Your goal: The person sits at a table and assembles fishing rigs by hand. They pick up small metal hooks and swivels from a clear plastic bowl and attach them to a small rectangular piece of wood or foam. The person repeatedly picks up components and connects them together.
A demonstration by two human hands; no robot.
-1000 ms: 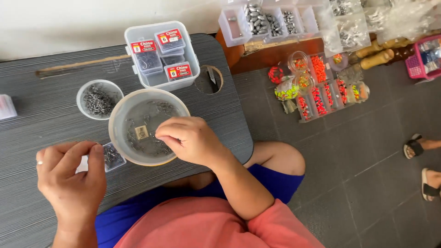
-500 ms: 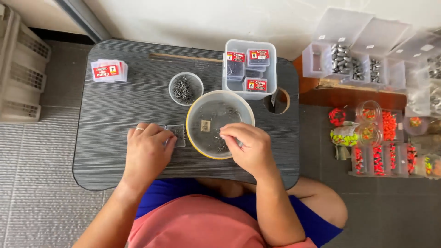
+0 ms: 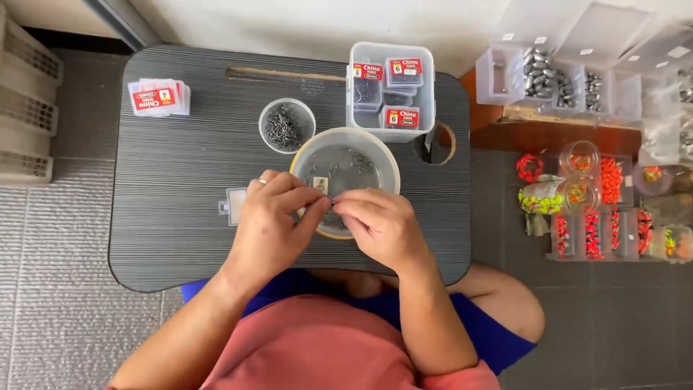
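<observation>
Since half a second ago: your left hand [image 3: 271,224] has come off the small clear box [image 3: 235,202] near the front edge of the grey lap table [image 3: 173,238] and closed in on your right hand [image 3: 379,227]; both now meet over the near rim of the round clear bowl [image 3: 386,155].

Item, held piece: a tiny thing pinched where the two sets of fingertips [image 3: 317,206] touch, too small to identify. It sits just above the bowl's front rim, roughly at the table's middle, nearer the front edge than the back.

Item, grip: both hands curled, thumbs and forefingers drawn together and facing each other. Whether each pinch bears on the piece or only one does cannot be told.

Item, governing relation: the hands face each other left to right, parallel to the table's front edge, so anything between them lies along that line. The loose small metal pieces in the bowl lie directly beyond your fingertips, toward the back edge; neither hand is clearly nearer.

Item, surroundings: a small round cup of dark metal bits [image 3: 286,126] just left of the bowl; a clear square tub of red-labelled boxes [image 3: 391,87] touching the bowl's back side at the back edge; a stack of labelled packets [image 3: 159,97] at the back-left corner; the small clear box, now uncovered, just left of your left hand.
</observation>
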